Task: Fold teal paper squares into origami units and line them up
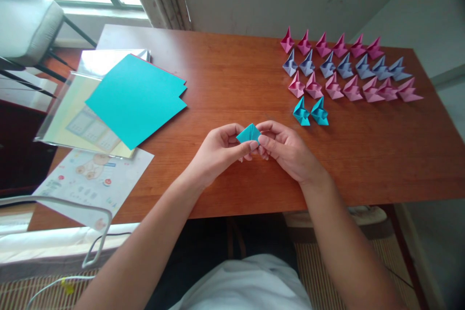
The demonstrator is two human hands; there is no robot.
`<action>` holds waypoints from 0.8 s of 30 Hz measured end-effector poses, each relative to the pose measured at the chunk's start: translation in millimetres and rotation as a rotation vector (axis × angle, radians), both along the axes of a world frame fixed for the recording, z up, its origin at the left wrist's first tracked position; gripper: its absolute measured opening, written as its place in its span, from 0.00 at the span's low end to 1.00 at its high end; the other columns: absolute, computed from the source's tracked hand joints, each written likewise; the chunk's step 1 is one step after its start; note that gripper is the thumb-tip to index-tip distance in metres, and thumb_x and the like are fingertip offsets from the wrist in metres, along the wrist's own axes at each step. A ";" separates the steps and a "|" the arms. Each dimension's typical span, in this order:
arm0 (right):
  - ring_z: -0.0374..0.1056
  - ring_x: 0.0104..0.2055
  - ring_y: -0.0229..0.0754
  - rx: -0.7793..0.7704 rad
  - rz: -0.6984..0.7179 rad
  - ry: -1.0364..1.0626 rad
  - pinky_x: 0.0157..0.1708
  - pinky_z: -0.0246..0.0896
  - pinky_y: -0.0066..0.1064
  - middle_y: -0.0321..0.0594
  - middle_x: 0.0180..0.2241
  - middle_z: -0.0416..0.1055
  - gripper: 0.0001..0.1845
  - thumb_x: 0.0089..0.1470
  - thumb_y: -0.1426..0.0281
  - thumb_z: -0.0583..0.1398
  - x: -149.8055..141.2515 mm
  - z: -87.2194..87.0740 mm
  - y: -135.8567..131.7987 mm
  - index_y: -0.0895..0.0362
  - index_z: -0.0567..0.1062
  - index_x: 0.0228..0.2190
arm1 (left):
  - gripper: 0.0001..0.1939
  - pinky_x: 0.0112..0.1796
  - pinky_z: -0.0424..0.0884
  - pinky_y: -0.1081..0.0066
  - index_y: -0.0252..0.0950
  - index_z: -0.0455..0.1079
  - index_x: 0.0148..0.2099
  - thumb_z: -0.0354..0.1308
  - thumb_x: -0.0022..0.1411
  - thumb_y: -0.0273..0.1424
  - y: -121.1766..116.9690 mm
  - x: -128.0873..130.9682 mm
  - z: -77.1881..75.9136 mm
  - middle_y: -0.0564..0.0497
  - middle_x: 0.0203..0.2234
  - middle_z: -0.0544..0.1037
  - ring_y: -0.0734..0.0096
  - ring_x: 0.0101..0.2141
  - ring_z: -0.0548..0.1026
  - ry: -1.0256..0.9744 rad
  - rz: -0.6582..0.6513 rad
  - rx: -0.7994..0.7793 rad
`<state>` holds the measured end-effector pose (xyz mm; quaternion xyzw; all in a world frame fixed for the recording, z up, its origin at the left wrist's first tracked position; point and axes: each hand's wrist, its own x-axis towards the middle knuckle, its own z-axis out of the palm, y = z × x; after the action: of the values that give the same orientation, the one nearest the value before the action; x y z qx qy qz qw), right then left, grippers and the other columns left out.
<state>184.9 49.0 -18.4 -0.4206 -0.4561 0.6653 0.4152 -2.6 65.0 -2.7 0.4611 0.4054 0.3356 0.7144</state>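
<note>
A small folded piece of turquoise paper is held up between both hands over the front of the table. My left hand pinches its left and lower edge, thumb along the bottom. On the other side my right hand grips the right corner between thumb and fingers. A crease runs down the paper's face from its top point. The fingers behind the paper are partly hidden. Just beyond my right hand stand two turquoise origami figures, one beside the other.
Rows of folded figures in magenta, lilac and pink line the right back of the wooden table. Turquoise sheets lie at left on a clear plastic sleeve, near a printed sheet. A chair stands far left.
</note>
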 end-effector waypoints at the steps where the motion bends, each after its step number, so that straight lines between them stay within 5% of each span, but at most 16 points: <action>1: 0.67 0.29 0.34 0.000 0.001 -0.009 0.30 0.65 0.27 0.32 0.30 0.73 0.16 0.56 0.58 0.68 -0.3 0.4 0.0 0.53 0.75 0.42 | 0.18 0.28 0.68 0.76 0.33 0.71 0.33 0.74 0.53 0.40 0.0 -0.1 0.1 0.53 0.25 0.79 0.76 0.26 0.74 0.005 0.001 0.000; 24: 0.66 0.29 0.32 -0.009 -0.014 0.048 0.29 0.63 0.25 0.33 0.33 0.73 0.10 0.58 0.64 0.68 -1.5 0.7 -0.3 0.53 0.77 0.41 | 0.18 0.28 0.68 0.76 0.33 0.71 0.34 0.74 0.53 0.40 -0.3 1.0 2.9 0.53 0.25 0.79 0.76 0.26 0.74 0.022 0.006 -0.007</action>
<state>183.4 48.8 -17.7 -0.4095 -0.4399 0.6745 0.4288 -1.6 64.7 0.2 0.4611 0.4157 0.3311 0.7106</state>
